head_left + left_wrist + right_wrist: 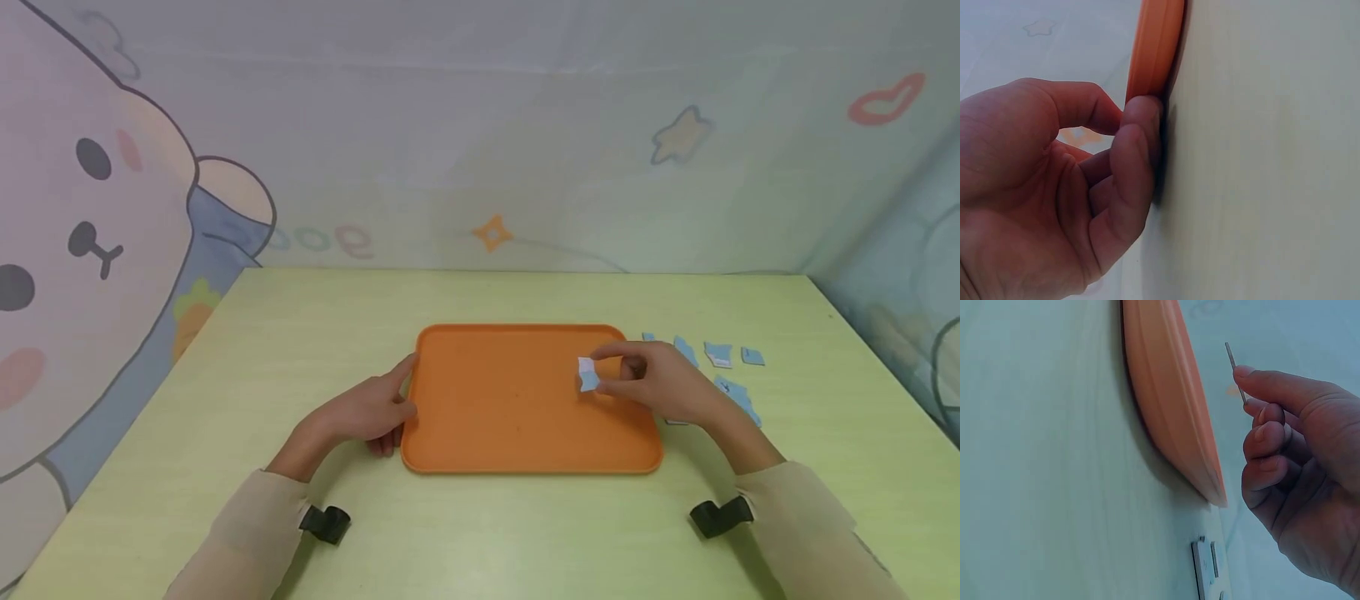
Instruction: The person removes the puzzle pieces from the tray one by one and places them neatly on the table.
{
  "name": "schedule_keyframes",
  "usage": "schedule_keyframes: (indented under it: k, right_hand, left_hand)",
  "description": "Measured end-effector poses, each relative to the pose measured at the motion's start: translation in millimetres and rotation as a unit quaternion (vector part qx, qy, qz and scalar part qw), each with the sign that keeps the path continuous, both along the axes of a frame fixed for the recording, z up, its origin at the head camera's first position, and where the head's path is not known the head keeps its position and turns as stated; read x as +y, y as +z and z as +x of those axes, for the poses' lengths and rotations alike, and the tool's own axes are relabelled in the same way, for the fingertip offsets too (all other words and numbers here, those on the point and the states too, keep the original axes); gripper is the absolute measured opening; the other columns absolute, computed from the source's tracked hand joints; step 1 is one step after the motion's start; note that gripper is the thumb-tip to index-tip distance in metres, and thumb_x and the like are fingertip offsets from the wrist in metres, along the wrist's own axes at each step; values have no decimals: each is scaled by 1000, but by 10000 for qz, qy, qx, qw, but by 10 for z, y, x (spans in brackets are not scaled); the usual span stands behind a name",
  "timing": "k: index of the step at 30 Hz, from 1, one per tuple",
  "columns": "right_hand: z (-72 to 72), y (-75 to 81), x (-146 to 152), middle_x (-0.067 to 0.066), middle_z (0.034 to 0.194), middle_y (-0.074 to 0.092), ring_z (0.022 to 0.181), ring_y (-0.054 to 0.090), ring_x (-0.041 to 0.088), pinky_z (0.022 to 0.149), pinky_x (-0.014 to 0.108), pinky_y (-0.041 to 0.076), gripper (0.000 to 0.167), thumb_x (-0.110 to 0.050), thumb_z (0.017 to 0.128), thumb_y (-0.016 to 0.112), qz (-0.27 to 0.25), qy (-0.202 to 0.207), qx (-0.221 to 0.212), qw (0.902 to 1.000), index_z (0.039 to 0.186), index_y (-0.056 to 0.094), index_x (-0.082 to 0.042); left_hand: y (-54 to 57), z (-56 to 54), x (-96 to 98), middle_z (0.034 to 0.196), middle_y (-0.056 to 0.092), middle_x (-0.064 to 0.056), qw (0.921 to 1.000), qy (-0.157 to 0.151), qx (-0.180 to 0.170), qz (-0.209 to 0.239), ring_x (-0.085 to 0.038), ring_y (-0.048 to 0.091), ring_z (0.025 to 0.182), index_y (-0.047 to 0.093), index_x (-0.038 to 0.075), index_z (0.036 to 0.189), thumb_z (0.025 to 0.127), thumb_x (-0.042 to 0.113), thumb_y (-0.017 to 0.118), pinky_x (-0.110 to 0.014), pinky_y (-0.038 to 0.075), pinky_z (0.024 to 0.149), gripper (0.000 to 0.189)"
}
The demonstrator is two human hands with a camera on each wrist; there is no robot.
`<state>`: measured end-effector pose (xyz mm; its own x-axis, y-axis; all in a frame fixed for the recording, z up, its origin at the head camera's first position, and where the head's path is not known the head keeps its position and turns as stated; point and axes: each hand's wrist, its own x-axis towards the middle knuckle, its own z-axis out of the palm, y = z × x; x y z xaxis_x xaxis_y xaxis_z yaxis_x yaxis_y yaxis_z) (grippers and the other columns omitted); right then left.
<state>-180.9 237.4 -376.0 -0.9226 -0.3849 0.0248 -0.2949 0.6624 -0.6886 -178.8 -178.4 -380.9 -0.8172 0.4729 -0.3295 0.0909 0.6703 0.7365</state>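
An orange tray (517, 400) lies on the table. At its left rim, my left hand (371, 408) grips the edge; the thumb and fingers meet the rim in the left wrist view. Over the tray's right part, my right hand (663, 383) pinches a small light blue and white puzzle piece (587, 375) between thumb and fingertip. That piece (1235, 372) appears edge-on as a thin strip in the right wrist view, held above the tray (1166, 381). Its far face is hidden there.
Several more blue puzzle pieces lie right of the tray, among them a larger one (738, 400) and a small one (752, 356); my right hand partly covers some. The pale table (315, 308) ends at a printed cloth backdrop (420, 150).
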Motion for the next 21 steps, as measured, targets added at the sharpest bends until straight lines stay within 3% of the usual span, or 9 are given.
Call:
schedule_keyframes:
  k: [12, 21]
  right_hand:
    - [6, -17, 238, 0, 67, 56, 46, 46, 12, 52, 28, 44, 39, -25, 94, 81, -3, -139, -23, 9999, 131, 72, -14]
    - [50, 22, 518, 4, 70, 58, 49, 48, 12, 50, 29, 44, 42, -24, 96, 79, -138, -307, -236, 9992, 133, 69, -9]
  left_hand:
    - [8, 11, 10, 64, 63, -6, 10000, 28, 27, -24, -15, 59, 49, -1, 9, 171, 100, 10, 47, -31, 53, 49, 85]
    - [11, 17, -2, 65, 63, -6, 10000, 40, 9, 2, -15, 58, 49, 0, 8, 171, 100, 9, 47, -32, 54, 50, 85]
